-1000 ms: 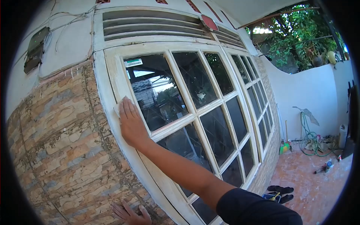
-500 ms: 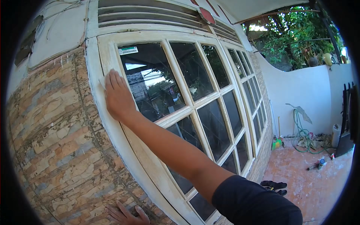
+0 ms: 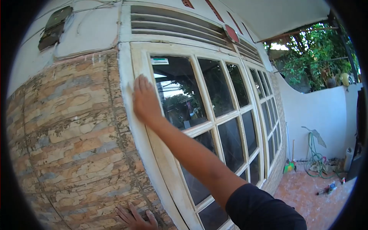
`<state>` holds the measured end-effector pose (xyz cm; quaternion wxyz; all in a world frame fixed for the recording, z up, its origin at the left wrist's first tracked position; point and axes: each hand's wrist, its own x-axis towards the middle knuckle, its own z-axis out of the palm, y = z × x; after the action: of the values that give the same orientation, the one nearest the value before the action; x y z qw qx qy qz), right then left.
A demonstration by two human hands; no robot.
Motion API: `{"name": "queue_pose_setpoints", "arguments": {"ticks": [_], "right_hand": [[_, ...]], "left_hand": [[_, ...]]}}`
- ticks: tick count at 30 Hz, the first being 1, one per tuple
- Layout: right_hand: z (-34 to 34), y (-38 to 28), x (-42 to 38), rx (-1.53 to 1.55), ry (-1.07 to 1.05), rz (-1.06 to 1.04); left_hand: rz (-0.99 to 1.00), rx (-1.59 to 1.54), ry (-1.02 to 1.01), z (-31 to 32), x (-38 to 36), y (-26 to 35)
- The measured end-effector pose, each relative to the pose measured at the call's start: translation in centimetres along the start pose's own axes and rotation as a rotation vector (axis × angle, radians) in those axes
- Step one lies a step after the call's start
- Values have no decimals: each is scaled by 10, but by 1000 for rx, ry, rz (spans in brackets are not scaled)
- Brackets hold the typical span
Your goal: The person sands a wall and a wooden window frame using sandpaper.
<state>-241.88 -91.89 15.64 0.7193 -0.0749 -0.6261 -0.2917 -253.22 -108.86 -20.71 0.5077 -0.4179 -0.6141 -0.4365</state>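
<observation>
My right hand [image 3: 145, 101] presses against the left upright of the cream wooden window frame [image 3: 143, 57], its fingers together and pointing up. Under the fingers, a pale edge shows of a thin sheet [image 3: 131, 85] that looks like sandpaper; most of it is hidden by the hand. The frame's paint looks worn and patchy. Beside the fingers is a glass pane [image 3: 180, 96] with a small sticker [image 3: 159, 61] at its top. Low in the view, my left hand [image 3: 137, 220] lies with spread fingers on the stone-clad wall [image 3: 76, 145], holding nothing.
Slatted vents [image 3: 176, 25] run above the window. An electrical box [image 3: 55, 28] hangs at upper left. To the right, a green hose [image 3: 315, 153], a green broom [image 3: 290, 167] and a power tool [image 3: 327, 189] are near the white wall [image 3: 303, 115] on a tiled floor [image 3: 299, 199].
The camera view has shifted left and up, so everything appears further right and lower. My right hand stays on the same upright, close to the same height. My left hand remains on the wall.
</observation>
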Motion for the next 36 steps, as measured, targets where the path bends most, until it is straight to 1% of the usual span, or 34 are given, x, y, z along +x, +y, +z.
{"name": "queue_pose_setpoints", "arguments": {"ticks": [1,2,4,6,9,11,12,14,16,18,20,22,23,24,26,27,29,30,32,34,36], "right_hand": [[6,5,15,-25,12,-4],[10,9,26,-48,25,-5],[4,7,34,-44,-15,-1],[-3,-1,20,63,-34,54],[-7,-29,-38,-3,-17,35],[-10,-25,-37,-5,-49,41],[-8,-23,-32,-5,-82,39],[0,-12,-2,14,-55,20],[3,-1,33,6,-62,15],[18,17,66,-14,-9,-25],[22,33,96,-46,-12,-70],[4,22,113,-188,-142,-83],[19,29,110,-43,-5,-50],[20,21,101,-42,-16,-55],[14,0,60,-14,-39,-3],[10,-5,40,-19,-42,-9],[4,-14,11,-33,-30,-49],[4,-13,17,-25,-20,-57],[2,-6,28,50,-79,-17],[7,10,50,65,-79,-43],[18,29,73,-22,-21,-103]], "left_hand": [[-15,7,10,-1,0,0],[-25,-13,-25,-3,0,2],[-49,-20,-66,-8,0,-3],[-29,-79,-54,-5,-1,-3],[-34,-90,-26,-2,-3,-3],[-38,-75,-4,-2,-2,-2],[-29,-74,1,-3,-1,-1],[-33,-71,4,-6,-2,-2],[-13,-44,-57,-6,-1,-3],[-23,-55,-68,-9,0,-2],[-33,-55,-81,-11,-1,-5],[-24,-125,-141,-9,-3,-8],[-10,-132,-115,-11,-2,-8],[-20,-136,-119,-14,-2,-5],[-60,-11,-240,-18,-3,-1],[-62,-19,-239,-17,-2,-1],[-9,-101,-101,-15,0,-4],[-11,-94,-88,-12,1,-5],[3,-130,-34,-5,-5,-8],[-7,-129,-49,-8,-4,-7],[-16,-122,-74,-13,-3,-6]]}}
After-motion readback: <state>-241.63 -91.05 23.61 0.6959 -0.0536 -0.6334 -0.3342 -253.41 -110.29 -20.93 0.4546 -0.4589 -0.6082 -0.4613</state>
